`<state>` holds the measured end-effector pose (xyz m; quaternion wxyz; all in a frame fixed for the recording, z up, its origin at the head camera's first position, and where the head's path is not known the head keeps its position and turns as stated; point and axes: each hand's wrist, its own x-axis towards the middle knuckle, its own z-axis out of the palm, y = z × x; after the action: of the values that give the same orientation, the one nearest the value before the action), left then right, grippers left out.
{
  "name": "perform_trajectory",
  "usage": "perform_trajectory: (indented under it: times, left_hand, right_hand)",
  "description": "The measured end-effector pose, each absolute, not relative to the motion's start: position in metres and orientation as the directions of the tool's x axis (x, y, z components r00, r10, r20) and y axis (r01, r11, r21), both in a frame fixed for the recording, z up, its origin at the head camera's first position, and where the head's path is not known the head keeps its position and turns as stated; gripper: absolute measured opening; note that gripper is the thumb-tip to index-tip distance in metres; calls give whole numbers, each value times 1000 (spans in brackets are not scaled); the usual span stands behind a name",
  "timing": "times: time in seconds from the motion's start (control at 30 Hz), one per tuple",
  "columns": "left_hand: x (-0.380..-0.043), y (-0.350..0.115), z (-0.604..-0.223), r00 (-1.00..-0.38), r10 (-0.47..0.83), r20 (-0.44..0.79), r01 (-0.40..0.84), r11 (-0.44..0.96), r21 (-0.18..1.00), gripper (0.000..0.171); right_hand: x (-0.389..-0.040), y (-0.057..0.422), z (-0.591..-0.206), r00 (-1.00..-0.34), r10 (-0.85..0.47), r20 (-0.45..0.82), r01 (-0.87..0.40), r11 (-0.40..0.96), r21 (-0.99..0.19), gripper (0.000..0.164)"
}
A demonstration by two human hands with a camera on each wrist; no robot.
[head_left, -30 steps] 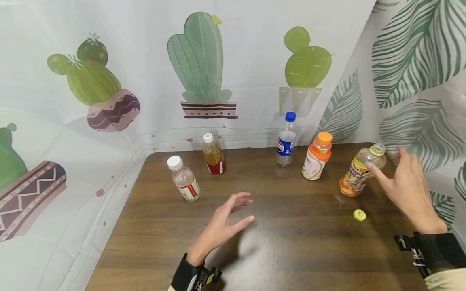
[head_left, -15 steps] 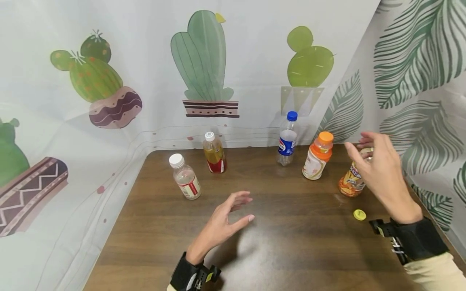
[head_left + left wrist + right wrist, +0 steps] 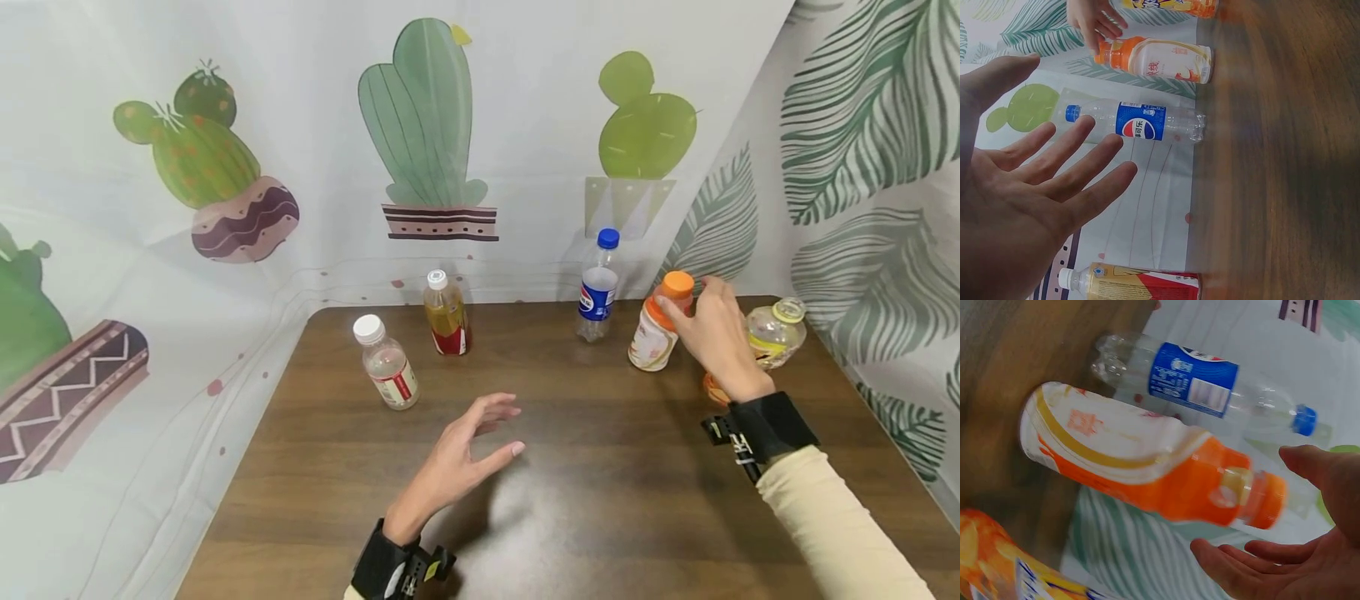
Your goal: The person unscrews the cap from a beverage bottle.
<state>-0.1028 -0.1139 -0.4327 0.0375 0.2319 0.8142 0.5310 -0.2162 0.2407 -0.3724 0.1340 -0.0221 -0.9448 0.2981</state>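
Above the wooden table, my left hand (image 3: 455, 473) hovers with fingers spread, holding nothing. My right hand (image 3: 716, 337) is at the top of an upright orange-and-white bottle (image 3: 654, 340) with an orange cap (image 3: 1267, 501). In the right wrist view the thumb and fingers lie either side of that cap, apart from it. Behind my right hand stands an uncapped juice bottle (image 3: 776, 335) with a yellow neck ring, partly hidden by the hand and wrist. A clear cola bottle (image 3: 597, 296) with a blue cap stands left of the orange one.
On the left of the table (image 3: 525, 533) stand a white-capped clear bottle (image 3: 390, 371) and a small bottle of yellowish drink (image 3: 447, 317). A cactus-print cloth (image 3: 540, 125) hangs behind the table's back edge.
My right hand has moved left, from beside the juice bottle, past it, to the orange-capped bottle. The loose yellow cap is now hidden behind the right arm. My left hand has stayed in place.
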Motion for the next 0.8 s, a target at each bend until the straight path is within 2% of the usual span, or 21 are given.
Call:
perform_trajectory:
  times: [0.37, 0.8]
  left_hand:
    - [-105, -116, -435, -891, 416, 181, 331, 324, 886, 52]
    - [-103, -115, -433, -895, 404, 191, 344, 349, 872, 52]
  right_hand:
    - [-232, 241, -393, -953, 141, 268, -43, 812, -582, 59]
    - [-215, 234, -382, -918, 97, 384, -145, 820, -554, 54]
